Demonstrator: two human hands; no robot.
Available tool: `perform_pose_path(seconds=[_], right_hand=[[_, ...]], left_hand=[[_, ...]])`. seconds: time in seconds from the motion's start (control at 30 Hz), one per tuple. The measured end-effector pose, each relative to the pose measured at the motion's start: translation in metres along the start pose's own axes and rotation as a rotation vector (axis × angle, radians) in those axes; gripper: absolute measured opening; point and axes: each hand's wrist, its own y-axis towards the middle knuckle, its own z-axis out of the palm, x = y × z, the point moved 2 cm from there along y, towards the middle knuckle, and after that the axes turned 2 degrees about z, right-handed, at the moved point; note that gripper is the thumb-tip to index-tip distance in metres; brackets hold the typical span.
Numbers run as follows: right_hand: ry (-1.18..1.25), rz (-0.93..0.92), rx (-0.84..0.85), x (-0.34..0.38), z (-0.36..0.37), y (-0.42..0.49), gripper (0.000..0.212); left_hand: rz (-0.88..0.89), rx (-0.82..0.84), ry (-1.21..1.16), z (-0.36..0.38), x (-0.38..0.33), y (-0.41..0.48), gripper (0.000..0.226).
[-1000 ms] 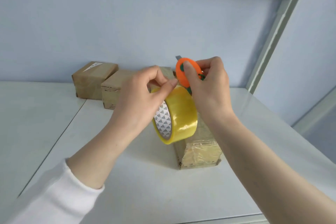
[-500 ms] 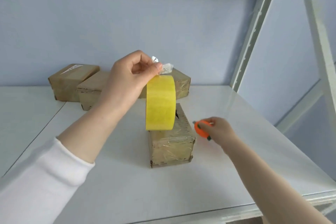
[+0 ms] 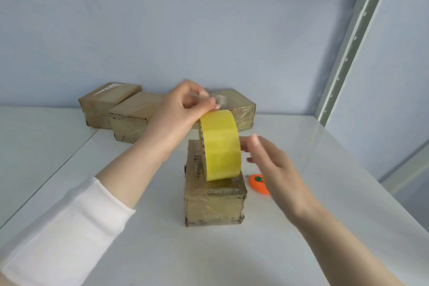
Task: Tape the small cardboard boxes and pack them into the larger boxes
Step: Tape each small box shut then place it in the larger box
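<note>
You have four small cardboard boxes: one in front and three at the back. One yellow tape roll stands on the front box. Your left hand pinches the tape's loose end. Your right hand is open and holds nothing, its fingertips by the roll. One orange cutter lies beside the box.

Looks like a stockroom/packing area: pale metal shelving w/ perforated upright, white shelf surface, bare blue wall, taped cardboard boxes lined at the back.
</note>
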Motion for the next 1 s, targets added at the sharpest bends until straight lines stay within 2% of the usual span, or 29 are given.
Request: perform_pose_path(seconds=[0.03,0.1,0.27,0.4,0.5,0.63,0.77,0.9,1.0], right_hand=[[0.004,-0.018,0.071,0.008,0.008,-0.004,0.041],[-0.044,-0.053,0.101,0.015,0.020,-0.007,0.048],[0.013,-0.033,0.055,0.016,0.027,-0.004,0.054],[-0.022,-0.004,0.052,0.012,0.026,-0.007,0.049],[-0.096,0.010,0.079,0.010,0.029,-0.011,0.048],[-0.051,-0.017,-0.030,0.015,0.031,-0.014,0.041],[0.038,-0.081,-0.178,0.025,0.037,-0.017,0.045],[0.087,-0.076,-0.276,0.043,0.037,-0.014,0.031],[0.125,-0.039,-0.290,0.050,0.034,-0.016,0.030]], left_hand=[[-0.013,0.001,-0.022,-0.001,0.001,0.002,0.021],[-0.033,0.013,-0.033,-0.002,0.002,0.006,0.027],[-0.088,0.071,-0.007,0.004,0.000,0.014,0.006],[-0.093,0.099,0.010,0.006,-0.004,0.021,0.011],[-0.008,0.090,0.074,0.006,-0.009,0.025,0.012],[0.156,0.003,0.242,-0.002,-0.021,0.031,0.016],[0.236,0.027,0.234,-0.010,-0.039,0.039,0.017],[0.233,0.045,0.176,-0.011,-0.047,0.045,0.015],[0.180,0.107,0.144,-0.009,-0.042,0.046,0.014]])
